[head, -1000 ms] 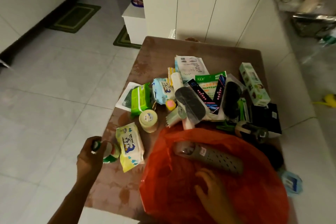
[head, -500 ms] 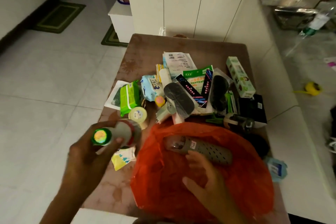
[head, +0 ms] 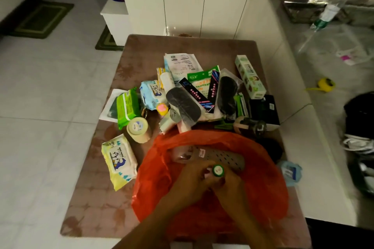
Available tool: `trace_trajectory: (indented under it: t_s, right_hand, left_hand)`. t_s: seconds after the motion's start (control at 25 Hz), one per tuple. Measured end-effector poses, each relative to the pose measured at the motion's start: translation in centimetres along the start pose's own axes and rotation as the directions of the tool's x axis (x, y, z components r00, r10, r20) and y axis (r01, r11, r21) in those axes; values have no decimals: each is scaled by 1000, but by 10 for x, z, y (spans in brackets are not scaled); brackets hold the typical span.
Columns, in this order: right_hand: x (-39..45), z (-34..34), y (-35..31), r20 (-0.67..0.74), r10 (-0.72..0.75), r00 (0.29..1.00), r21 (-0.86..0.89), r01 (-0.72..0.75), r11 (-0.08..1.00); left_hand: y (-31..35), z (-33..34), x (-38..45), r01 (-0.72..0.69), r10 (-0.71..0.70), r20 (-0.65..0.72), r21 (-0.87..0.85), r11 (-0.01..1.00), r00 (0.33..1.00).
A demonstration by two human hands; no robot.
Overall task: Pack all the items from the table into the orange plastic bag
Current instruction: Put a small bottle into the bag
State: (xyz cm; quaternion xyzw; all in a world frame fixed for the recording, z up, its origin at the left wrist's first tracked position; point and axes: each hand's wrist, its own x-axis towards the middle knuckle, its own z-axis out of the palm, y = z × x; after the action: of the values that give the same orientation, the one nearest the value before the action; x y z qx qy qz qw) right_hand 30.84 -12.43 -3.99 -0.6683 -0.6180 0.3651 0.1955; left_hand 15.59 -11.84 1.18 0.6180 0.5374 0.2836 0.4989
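Observation:
The orange plastic bag (head: pixel 155 184) lies open at the near end of the brown table (head: pixel 141 56). A grey perforated case (head: pixel 222 155) lies inside it. Both hands meet over the bag's mouth. My left hand (head: pixel 190 182) grips a small bottle with a green cap (head: pixel 218 170), and my right hand (head: pixel 232 186) closes on its other side. The bottle's body is mostly hidden by fingers. Left of the bag lie a yellow baby-wipes pack (head: pixel 119 161) and a round cream jar (head: pixel 137 127).
Beyond the bag is a heap: a green pack (head: pixel 127 105), blue wipes (head: pixel 151 93), a long green-and-white box (head: pixel 250 77), a black box (head: pixel 265 109), papers and dark pouches. A blue packet (head: pixel 289 172) lies right of the bag. White cabinets (head: pixel 182 2) stand behind the table.
My left hand lifted the green-capped bottle from the table's left side and carried it right, over the bag. My right hand rose from the bag to meet it.

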Motion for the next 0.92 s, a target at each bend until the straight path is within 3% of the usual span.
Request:
trace_trajectory:
  t_s: [0.08,0.16,0.2,0.32,0.44,0.52,0.6,0.76,0.84,0.92]
  right_hand:
    - [1,-3,9,-65,50,997,55,-47,997]
    - [4,-10,22,-129,71,989,46,-65,997]
    - [4,-14,28,-151,89,985,42,-83,996]
    - [9,-21,40,-159,157,975,58,-150,987]
    - [16,-25,35,-126,200,972,68,-193,979]
    - [13,-25,26,-214,151,965,-27,-161,987]
    - [3,-24,14,-327,-1,945,-155,-53,986]
    - [-22,-19,-8,-401,-390,829,-314,276,908]
    - [-30,-12,-17,-384,-463,799,-299,367,881]
    - [-33,-3,-23,-323,-463,826,-238,403,884]
  left_hand:
    - [-8,-11,-11,6,-4,-62,32,999,998]
    - [-29,-32,-27,58,-47,-292,29,998,955]
    - [-42,-44,-36,119,-110,-432,-7,993,895]
    - [-96,-82,-55,397,-342,-738,-110,911,582]
    - [-144,-102,-67,590,-573,-733,-293,753,367]
    - [-138,-107,-58,520,-757,-595,-572,635,270]
    - [-133,-112,-47,385,-843,-445,-752,535,303]
    - [-154,-127,-33,377,-880,-373,-800,466,295]
    - [-165,-131,-36,399,-896,-308,-814,422,319]
    - [-174,-135,-40,417,-915,-244,-831,368,322]
